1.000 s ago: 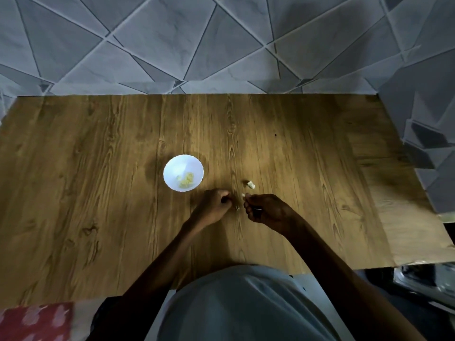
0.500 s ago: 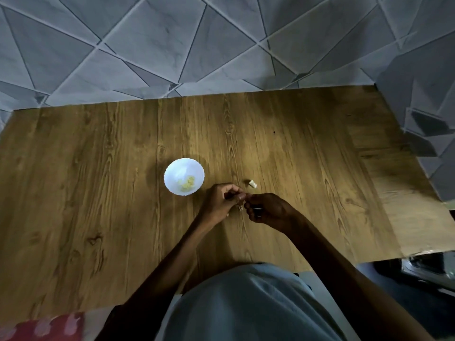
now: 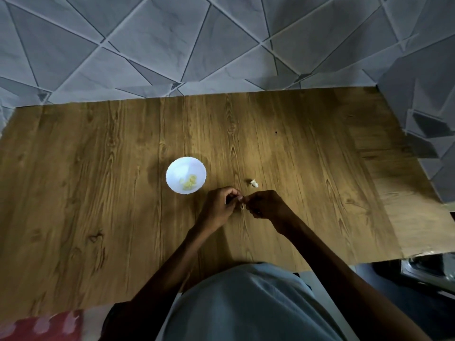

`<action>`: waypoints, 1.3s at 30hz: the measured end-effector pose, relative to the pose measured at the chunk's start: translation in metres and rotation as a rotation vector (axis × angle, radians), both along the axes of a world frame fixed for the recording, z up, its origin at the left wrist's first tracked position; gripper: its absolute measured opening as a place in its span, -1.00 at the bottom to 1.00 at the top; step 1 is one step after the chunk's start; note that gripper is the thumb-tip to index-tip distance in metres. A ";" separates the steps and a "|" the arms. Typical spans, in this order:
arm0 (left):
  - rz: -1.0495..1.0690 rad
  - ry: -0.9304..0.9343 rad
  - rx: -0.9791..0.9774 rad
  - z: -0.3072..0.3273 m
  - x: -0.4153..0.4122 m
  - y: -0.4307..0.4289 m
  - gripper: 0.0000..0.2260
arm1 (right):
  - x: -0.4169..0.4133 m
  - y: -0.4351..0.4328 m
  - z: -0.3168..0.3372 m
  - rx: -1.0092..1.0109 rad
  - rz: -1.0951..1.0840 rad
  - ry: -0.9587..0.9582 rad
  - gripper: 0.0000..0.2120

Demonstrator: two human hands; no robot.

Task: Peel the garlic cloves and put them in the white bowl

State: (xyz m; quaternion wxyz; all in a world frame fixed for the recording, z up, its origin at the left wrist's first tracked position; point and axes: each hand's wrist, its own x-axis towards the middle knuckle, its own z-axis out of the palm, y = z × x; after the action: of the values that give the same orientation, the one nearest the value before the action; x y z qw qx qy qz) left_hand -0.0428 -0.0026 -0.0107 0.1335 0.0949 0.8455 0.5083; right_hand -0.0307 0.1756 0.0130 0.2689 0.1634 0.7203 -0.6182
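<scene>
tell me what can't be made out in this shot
Head view:
- garlic clove: nearly hidden by the left hand and right hand pinching it; peeled or not, unclear.
- yellowish pieces in the white bowl: too small to count.
- white scrap on the table: clove or skin, too small to tell.
- red cloth: cut off by the bottom edge.

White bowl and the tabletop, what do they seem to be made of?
White bowl: smooth, plain white with a scalloped rim and a soft sheen; ceramic, opal glass or melamine, the picture cannot settle which. Tabletop: brown wood grain with knots, matt; a straight seam and paler panel at the right end suggest laminate or printed sheet rather than solid wood.
</scene>
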 end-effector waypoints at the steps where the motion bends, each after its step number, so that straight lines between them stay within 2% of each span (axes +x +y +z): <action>1: -0.015 -0.010 -0.019 -0.001 0.000 -0.001 -0.89 | 0.000 0.000 -0.001 0.014 0.014 0.007 -0.86; 3: -0.008 -0.036 -0.044 -0.003 0.001 -0.004 -0.90 | 0.000 -0.001 -0.004 0.082 0.044 0.044 -0.85; 7: 0.146 -0.062 -0.138 -0.008 0.005 -0.018 -0.93 | -0.002 -0.006 -0.017 0.613 0.266 0.423 -0.86; 13: 0.328 -0.053 -0.297 -0.027 0.005 -0.040 -0.89 | 0.008 -0.014 -0.042 0.885 0.462 0.630 -0.72; 18: 0.358 -0.045 -0.330 -0.032 0.005 -0.045 -0.90 | 0.015 -0.030 -0.047 0.954 0.528 0.665 -0.63; 23: 0.370 -0.030 -0.324 -0.029 0.010 -0.044 -0.90 | 0.015 -0.039 -0.045 0.977 0.570 0.731 -0.66; 27: 0.386 -0.038 -0.322 -0.029 0.015 -0.047 -0.92 | 0.021 -0.041 -0.045 0.938 0.662 0.836 -0.79; 31: 0.412 -0.045 -0.301 -0.025 0.018 -0.045 -0.92 | 0.018 -0.045 -0.043 0.900 0.640 0.898 -0.78; 35: 0.423 -0.044 -0.269 -0.023 0.021 -0.044 -0.94 | 0.018 -0.043 -0.050 0.860 0.717 0.992 -0.77; 39: 0.439 -0.027 -0.233 -0.018 0.023 -0.044 -0.93 | 0.021 -0.022 -0.048 0.878 0.662 0.996 -0.90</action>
State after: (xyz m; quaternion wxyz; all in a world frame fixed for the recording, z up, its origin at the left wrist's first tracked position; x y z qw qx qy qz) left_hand -0.0199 -0.0466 -0.0289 0.0414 -0.1138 0.8968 0.4255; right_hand -0.0095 0.1534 -0.0354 -0.0072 -0.2695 0.9495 -0.1607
